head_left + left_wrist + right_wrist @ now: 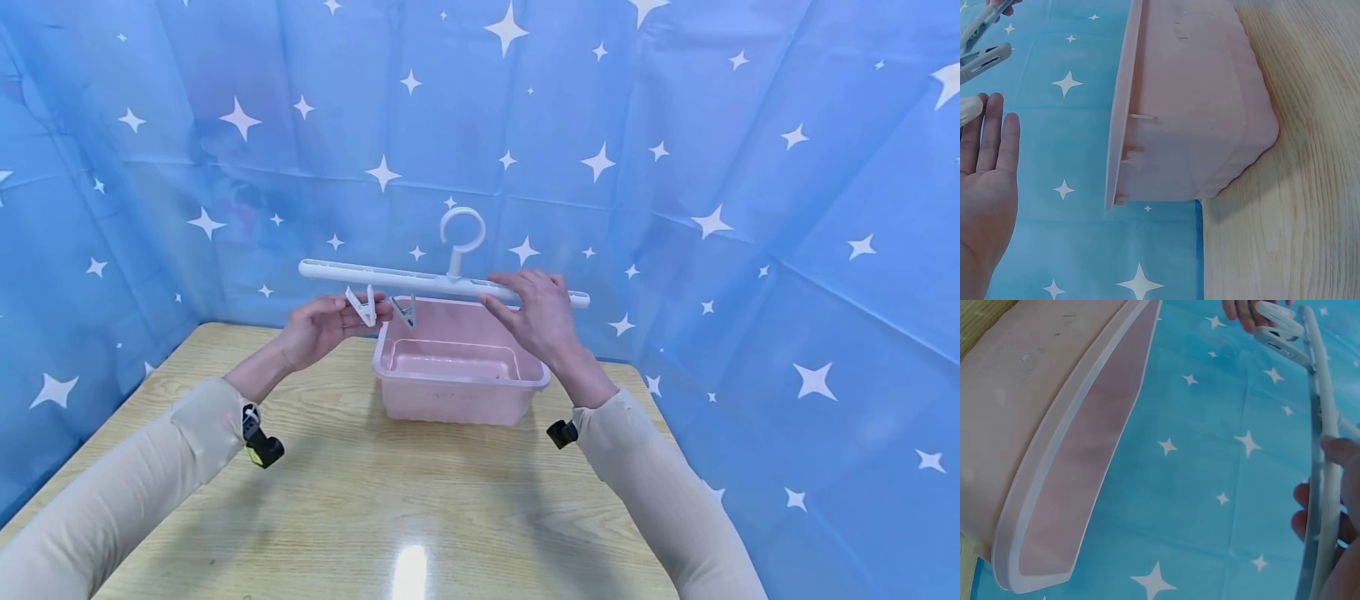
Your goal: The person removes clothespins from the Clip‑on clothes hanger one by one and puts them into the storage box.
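A white clip hanger point(397, 277) is held up above the far end of the table, its round hook pointing upward. My right hand point(543, 318) grips the bar right of the hook, with thumb and fingers on opposite sides of it in the right wrist view. Two clips hang toward the bar's left part, a white clip point(363, 310) and a greyer clip point(407, 313). My left hand point(318, 329) is palm up at the white clip, its fingers straight beneath it in the left wrist view. The left thumb is out of that view.
A pink plastic bin point(453, 402) stands upright on the wooden table point(360, 500), below and behind the hanger bar. A blue curtain point(450, 108) with white stars encloses the table at the back and both sides.
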`<state>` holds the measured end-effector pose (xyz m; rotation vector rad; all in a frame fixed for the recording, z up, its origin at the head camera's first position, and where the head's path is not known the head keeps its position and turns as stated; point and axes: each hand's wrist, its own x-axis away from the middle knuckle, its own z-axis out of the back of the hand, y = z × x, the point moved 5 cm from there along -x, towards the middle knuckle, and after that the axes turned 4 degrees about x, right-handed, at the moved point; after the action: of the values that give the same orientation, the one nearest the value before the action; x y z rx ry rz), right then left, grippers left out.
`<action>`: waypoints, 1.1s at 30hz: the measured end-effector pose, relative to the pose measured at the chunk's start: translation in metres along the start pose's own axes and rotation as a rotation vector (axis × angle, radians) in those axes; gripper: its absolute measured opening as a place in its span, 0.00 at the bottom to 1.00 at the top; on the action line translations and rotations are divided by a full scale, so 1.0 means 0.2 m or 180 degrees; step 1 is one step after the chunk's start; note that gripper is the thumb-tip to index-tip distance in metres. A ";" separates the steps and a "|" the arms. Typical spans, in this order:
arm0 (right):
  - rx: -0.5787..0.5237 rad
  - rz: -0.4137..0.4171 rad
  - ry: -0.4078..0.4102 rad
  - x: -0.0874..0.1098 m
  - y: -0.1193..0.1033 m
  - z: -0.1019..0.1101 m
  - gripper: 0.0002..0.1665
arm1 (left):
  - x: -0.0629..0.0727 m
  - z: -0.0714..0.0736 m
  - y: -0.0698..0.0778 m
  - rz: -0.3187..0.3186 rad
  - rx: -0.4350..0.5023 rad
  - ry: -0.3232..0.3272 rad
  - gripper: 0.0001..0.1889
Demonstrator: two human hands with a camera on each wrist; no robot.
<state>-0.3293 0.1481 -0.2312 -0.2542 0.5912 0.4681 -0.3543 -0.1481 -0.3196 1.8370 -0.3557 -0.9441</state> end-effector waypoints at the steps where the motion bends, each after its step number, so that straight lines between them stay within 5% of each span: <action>1: -0.0003 0.0003 0.0007 0.00 0.00 0.00 0.25 | 0.00 0.00 0.00 -0.0011 0.0000 0.0007 0.27; 33: -0.0035 0.0003 0.0039 0.01 0.01 0.00 0.25 | 0.00 -0.03 0.06 -0.0153 0.0234 0.0162 0.24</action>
<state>-0.3294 0.1512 -0.2329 -0.2673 0.6008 0.4711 -0.3479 -0.1499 -0.3083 1.9407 -0.3200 -0.9261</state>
